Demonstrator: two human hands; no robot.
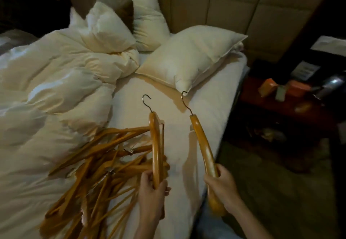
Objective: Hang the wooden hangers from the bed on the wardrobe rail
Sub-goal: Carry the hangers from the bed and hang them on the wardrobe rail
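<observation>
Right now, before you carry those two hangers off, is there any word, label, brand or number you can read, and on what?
No text can be read in this view.
Dark card by the nightstand: pale print, too blurred to read.
Orange box on the nightstand: any marking is too blurred to tell.
Left hanger and right hanger: no lettering shows.

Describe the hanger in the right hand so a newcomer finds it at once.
On the white bed, look along its right edge, nearer you than the flat pillow. There the right hand grips one wooden hanger, hook towards the pillow. Unlike the second hanger in the left hand, which overlaps the pile, it is clear of all others.
</observation>
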